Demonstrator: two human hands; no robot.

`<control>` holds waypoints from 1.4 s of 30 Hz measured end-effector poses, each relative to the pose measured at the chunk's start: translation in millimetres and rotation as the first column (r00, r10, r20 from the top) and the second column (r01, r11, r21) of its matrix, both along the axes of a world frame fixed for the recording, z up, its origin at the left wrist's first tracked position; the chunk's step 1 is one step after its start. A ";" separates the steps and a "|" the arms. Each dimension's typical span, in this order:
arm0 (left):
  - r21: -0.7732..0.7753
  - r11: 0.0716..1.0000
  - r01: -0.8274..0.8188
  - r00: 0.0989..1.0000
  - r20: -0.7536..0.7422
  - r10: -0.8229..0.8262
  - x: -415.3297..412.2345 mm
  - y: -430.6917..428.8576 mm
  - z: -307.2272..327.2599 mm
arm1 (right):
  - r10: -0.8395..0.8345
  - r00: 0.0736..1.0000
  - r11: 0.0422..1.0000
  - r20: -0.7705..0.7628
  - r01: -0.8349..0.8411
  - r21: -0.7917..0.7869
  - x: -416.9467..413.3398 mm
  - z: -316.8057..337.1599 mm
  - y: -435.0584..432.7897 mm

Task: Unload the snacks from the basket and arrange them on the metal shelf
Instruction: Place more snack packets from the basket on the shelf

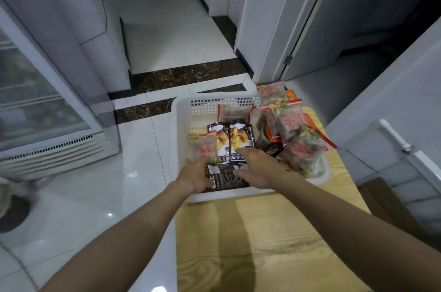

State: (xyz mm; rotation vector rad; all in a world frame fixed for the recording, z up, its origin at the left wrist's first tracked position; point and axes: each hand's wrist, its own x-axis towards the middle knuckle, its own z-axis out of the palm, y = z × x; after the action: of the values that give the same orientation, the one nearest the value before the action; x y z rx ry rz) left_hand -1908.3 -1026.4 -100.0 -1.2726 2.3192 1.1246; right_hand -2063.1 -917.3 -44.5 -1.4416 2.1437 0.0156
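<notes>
A white perforated plastic basket point(181, 110) stands on a pale wooden table point(262, 244), filled with snack packets. Two black packets with a yellow picture point(235, 138) lie in its middle. Clear packets with red lettering point(292, 122) pile up on its right side, and one more point(202, 148) lies at the left. A dark packet point(226, 178) lies at the near edge. My left hand point(194, 175) rests inside the basket on the dark packet and the clear one, fingers spread. My right hand point(259, 166) reaches in beside it, fingers straight over the black packets. The metal shelf is out of view.
A glass-door display fridge point(35, 100) stands on the left on the glossy white tiled floor point(107, 196). White cabinets and a door frame point(274, 29) rise behind the basket. A white unit point(393, 124) stands to the right of the table.
</notes>
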 end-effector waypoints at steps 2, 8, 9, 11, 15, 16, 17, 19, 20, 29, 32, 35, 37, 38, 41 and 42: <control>0.110 0.992 -0.065 0.998 -0.021 0.067 -3.9 -1.0 -9.6 | 0.011 1.000 1.000 0.023 -0.011 0.019 -4.8 -8.5 -5.8; 0.439 0.808 -0.393 0.844 -0.175 0.506 -10.8 -4.7 -15.1 | 0.057 0.995 0.998 0.084 -0.060 0.035 -11.9 -25.6 -13.4; 0.526 0.751 -0.400 0.812 -0.178 0.556 -13.0 -6.5 -11.5 | 0.077 0.991 0.996 0.106 -0.081 0.038 -12.1 -27.4 -12.6; 0.618 0.686 -0.385 0.781 -0.178 0.599 -19.3 -11.3 -2.5 | 0.112 0.981 0.992 0.156 -0.119 0.034 -11.5 -30.3 -10.1; 0.681 0.653 -0.333 0.756 -0.220 0.616 -38.9 -21.0 28.1 | 0.047 0.971 0.999 0.236 -0.039 -0.036 -12.7 -35.8 -3.7; 0.688 0.653 -0.317 0.757 -0.231 0.611 -43.4 -23.3 39.4 | 0.014 0.966 0.997 0.259 0.006 -0.074 -13.5 -37.2 -2.3; 0.696 0.652 -0.301 0.756 -0.243 0.608 -48.0 -25.3 50.7 | -0.017 0.958 0.990 0.287 0.056 -0.129 -14.4 -39.0 -1.4; 0.729 0.634 -0.260 0.718 -0.293 0.631 -56.5 -28.2 69.1 | -0.117 0.919 0.944 0.375 0.220 -0.244 -16.3 -39.2 -2.3; 0.737 0.631 -0.242 0.684 -0.332 0.650 -60.7 -30.0 72.8 | -0.176 0.877 0.907 0.447 0.322 -0.273 -17.7 -36.6 -3.7; 0.433 0.829 -0.353 0.743 -0.409 0.530 -71.9 -22.3 7.9 | -0.297 0.595 0.562 0.747 0.741 -0.367 -54.1 -0.3 -31.2; 0.464 0.834 -0.299 0.790 -0.369 0.489 -81.5 -18.1 -10.7 | -0.332 0.598 0.541 0.730 0.754 -0.372 -68.8 5.2 -41.4; 0.501 0.819 -0.281 0.798 -0.351 0.489 -96.7 -18.0 -27.4 | -0.336 0.573 0.533 0.747 0.770 -0.351 -76.5 7.4 -45.9; 0.529 0.797 -0.291 0.801 -0.320 0.505 -106.7 -19.7 -35.2 | -0.334 0.555 0.531 0.762 0.779 -0.334 -81.0 6.7 -47.3; 0.540 0.786 -0.301 0.802 -0.303 0.515 -111.1 -20.5 -38.4 | -0.334 0.546 0.534 0.768 0.781 -0.324 -83.2 5.5 -48.0; 0.548 0.766 -0.336 0.789 -0.281 0.547 -123.2 -22.9 -46.1 | -0.334 0.542 0.547 0.771 0.778 -0.310 -88.5 2.7 -50.3; 0.555 0.761 -0.336 0.785 -0.282 0.552 -127.0 -22.8 -45.6 | -0.337 0.540 0.552 0.771 0.777 -0.303 -90.4 1.2 -51.4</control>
State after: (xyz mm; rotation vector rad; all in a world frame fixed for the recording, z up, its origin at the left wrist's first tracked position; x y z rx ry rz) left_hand -2035.3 -1049.2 -145.6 -1.5380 1.7958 2.1908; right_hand -2153.6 -968.7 -43.3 -0.6734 1.9520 -1.3960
